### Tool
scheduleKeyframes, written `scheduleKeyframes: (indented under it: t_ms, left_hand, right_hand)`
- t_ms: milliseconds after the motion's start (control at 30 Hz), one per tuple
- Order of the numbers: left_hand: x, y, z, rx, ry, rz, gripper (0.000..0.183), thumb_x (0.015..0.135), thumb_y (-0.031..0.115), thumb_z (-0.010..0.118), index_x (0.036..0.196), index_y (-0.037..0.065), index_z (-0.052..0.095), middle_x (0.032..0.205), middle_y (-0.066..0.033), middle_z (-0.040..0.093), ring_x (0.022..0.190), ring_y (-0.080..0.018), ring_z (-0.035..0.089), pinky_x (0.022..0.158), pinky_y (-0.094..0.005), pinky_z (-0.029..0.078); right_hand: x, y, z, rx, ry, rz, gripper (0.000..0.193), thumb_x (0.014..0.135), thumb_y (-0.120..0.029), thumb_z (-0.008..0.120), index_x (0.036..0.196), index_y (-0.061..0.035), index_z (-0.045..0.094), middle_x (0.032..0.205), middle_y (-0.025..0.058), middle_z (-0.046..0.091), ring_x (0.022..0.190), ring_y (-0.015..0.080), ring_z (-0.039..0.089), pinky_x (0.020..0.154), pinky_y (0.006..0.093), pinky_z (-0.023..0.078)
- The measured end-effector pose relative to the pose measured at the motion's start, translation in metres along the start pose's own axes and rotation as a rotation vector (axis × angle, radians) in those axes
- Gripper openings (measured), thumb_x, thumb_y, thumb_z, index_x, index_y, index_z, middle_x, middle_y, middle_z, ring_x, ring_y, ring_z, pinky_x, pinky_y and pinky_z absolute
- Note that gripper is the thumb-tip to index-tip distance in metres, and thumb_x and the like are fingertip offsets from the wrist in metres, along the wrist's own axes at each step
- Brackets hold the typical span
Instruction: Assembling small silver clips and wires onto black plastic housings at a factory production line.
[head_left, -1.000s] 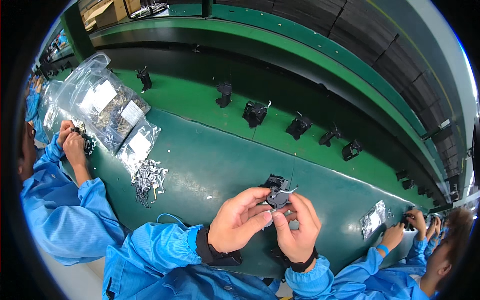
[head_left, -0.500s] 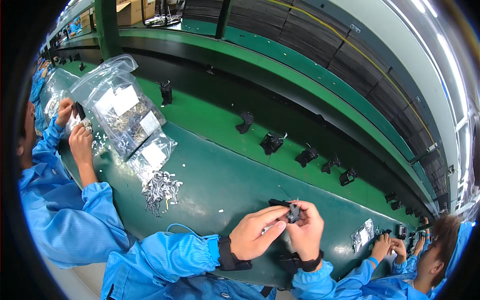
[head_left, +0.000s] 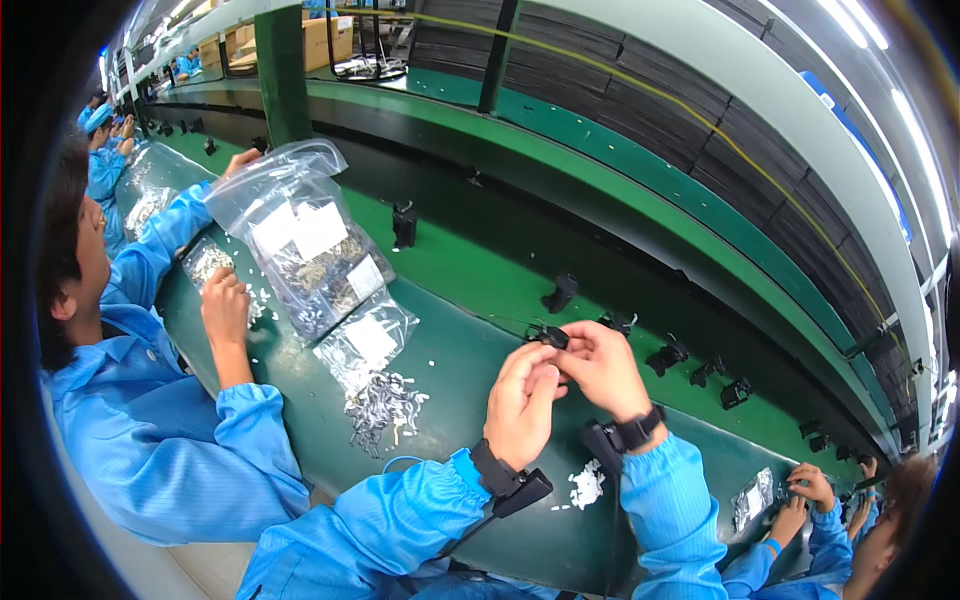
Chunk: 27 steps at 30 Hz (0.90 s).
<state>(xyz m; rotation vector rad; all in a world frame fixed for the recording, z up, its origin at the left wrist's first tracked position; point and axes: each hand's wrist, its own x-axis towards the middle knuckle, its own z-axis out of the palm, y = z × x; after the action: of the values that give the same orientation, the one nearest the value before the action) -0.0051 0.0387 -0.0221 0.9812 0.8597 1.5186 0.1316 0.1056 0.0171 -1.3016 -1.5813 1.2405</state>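
Between my two hands, above the near edge of the green belt, is a small black part [head_left: 546, 337] with a thin wire sticking out to the left. My left hand [head_left: 520, 402] is closed, its fingertips at the part's underside. My right hand [head_left: 606, 368] pinches the part from the right, and the fingers hide much of its shape. Below my wrists, small white pieces [head_left: 587, 484] lie in a pile on the green table. Left of my hands, a heap of short grey and black pieces [head_left: 385, 408] spills beside a clear plastic bag [head_left: 368, 340].
A large clear bag [head_left: 318, 255] of small parts lies left on the table [head_left: 455, 375]. Several black units stand along the green belt, including one far left [head_left: 404, 225] and one at right [head_left: 736, 393]. Co-workers in blue sit on both sides; another small bag [head_left: 752, 500] lies right.
My hands have moved forward with the black part, from over the table to the belt's edge. The white pile has come into sight. The left co-worker's arm now reaches toward the belt.
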Motion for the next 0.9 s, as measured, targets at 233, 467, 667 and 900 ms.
scheduleKeyframes:
  t_ms: [233,467,667,900]
  left_hand:
    - [0.010,0.002,-0.004,0.261,0.157,0.239,0.038,0.102,0.005,0.053,0.140,0.000,0.051,0.141,-0.0116,0.054,0.132,-0.0234,0.052,0.106,-0.0389,0.049]
    - [0.016,-0.010,-0.016,0.194,0.176,0.175,0.038,0.105,0.019,0.054,0.140,0.003,0.053,0.127,-0.0127,0.058,0.116,-0.0185,0.055,0.098,-0.0334,0.048]
    - [0.014,-0.011,-0.007,0.201,0.145,0.080,0.038,0.106,0.022,0.052,0.140,0.006,0.053,0.131,-0.0099,0.057,0.121,-0.0187,0.054,0.098,-0.0353,0.048]
    - [0.010,0.000,-0.008,0.065,0.177,0.024,0.032,0.106,0.021,0.053,0.135,0.007,0.057,0.123,-0.0033,0.059,0.109,-0.0126,0.054,0.091,-0.0313,0.048]
  right_hand:
    - [0.094,0.010,0.053,-0.580,0.445,-0.303,0.015,0.080,-0.009,0.068,0.091,0.0015,0.067,0.087,0.0223,0.072,0.084,0.0423,0.070,0.076,0.0513,0.056]
    - [0.142,0.035,0.080,-0.662,0.561,-0.141,0.026,0.080,-0.004,0.067,0.103,0.0055,0.059,0.101,0.0277,0.069,0.092,0.0455,0.071,0.083,0.0507,0.060]
    - [0.121,0.035,0.052,-0.712,0.430,-0.133,0.032,0.079,-0.010,0.073,0.104,0.0070,0.062,0.099,0.0294,0.070,0.094,0.0432,0.072,0.086,0.0484,0.060]
    - [0.002,-0.049,0.007,-0.443,0.356,-0.224,0.038,0.083,-0.021,0.078,0.111,0.0043,0.071,0.102,0.0213,0.073,0.089,0.0331,0.075,0.081,0.0390,0.061]
